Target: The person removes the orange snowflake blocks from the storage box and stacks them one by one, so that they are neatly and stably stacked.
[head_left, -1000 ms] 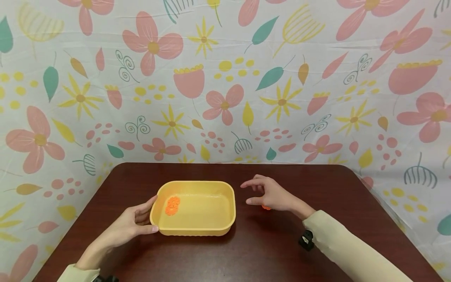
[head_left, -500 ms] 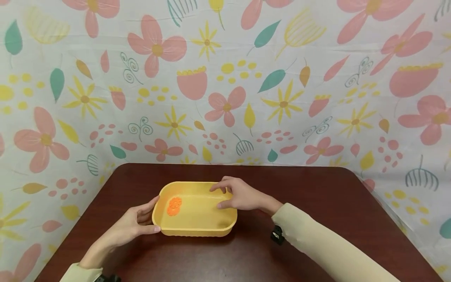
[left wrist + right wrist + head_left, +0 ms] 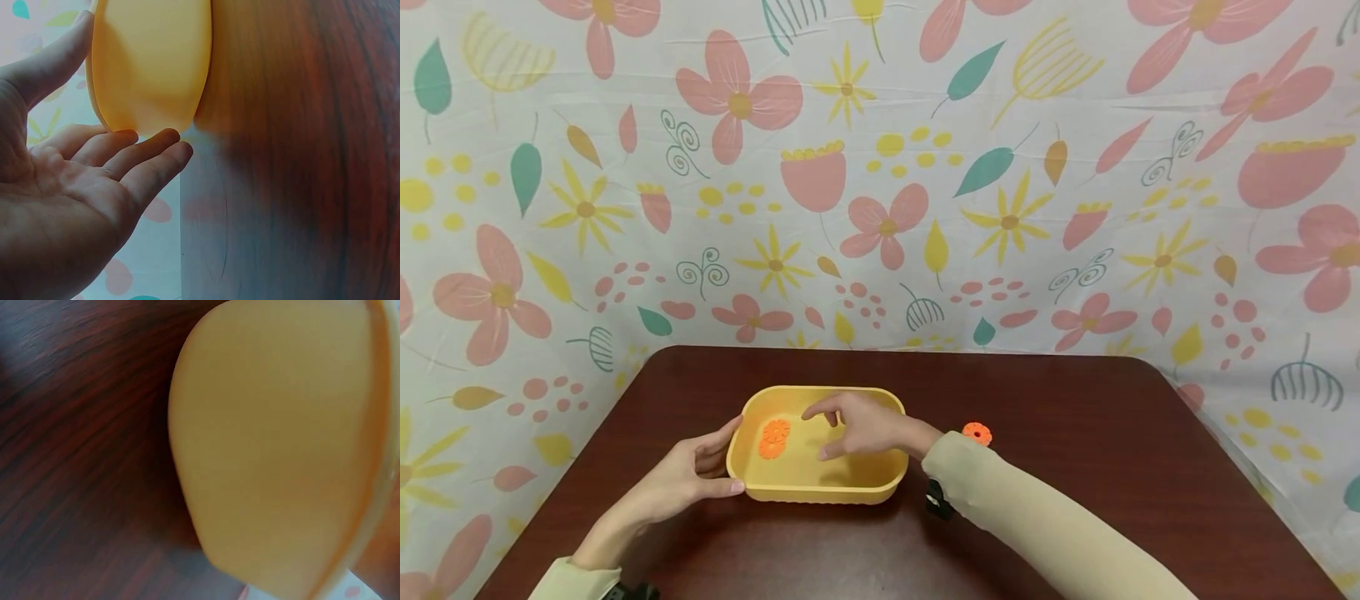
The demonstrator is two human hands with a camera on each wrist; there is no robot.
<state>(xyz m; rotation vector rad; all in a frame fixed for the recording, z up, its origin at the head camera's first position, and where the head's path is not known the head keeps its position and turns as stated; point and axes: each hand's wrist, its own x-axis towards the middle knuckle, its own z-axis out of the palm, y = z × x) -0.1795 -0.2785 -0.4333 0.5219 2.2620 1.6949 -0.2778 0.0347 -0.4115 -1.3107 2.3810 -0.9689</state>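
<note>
A yellow rectangular plastic tray [image 3: 816, 494] sits on the table. My left hand [image 3: 673, 479] rests at its left end, thumb touching the front corner and fingers against the side. In the left wrist view the left hand [image 3: 94, 169] has its fingers mostly straight, fingertips touching the tray [image 3: 153, 69]. My right hand [image 3: 861, 425] hovers over the tray, thumb and forefinger apart, nothing seen between them. Two orange notched discs, one disc [image 3: 777, 430] behind another disc [image 3: 771, 448], lie inside on the left. The right wrist view has the tray's outer wall [image 3: 262, 437]; the hand is hidden.
Another orange notched disc [image 3: 977, 433], with a hole in its middle, lies on the table right of the tray, just beyond the right sleeve [image 3: 1037, 500]. The dark brown table [image 3: 1075, 400] meets a flower-patterned cloth [image 3: 880, 167] at the back.
My right hand has moved left, from beside the tray to over its inside. The disc on the right, mostly covered by that hand before, now shows. My left hand stays at the tray.
</note>
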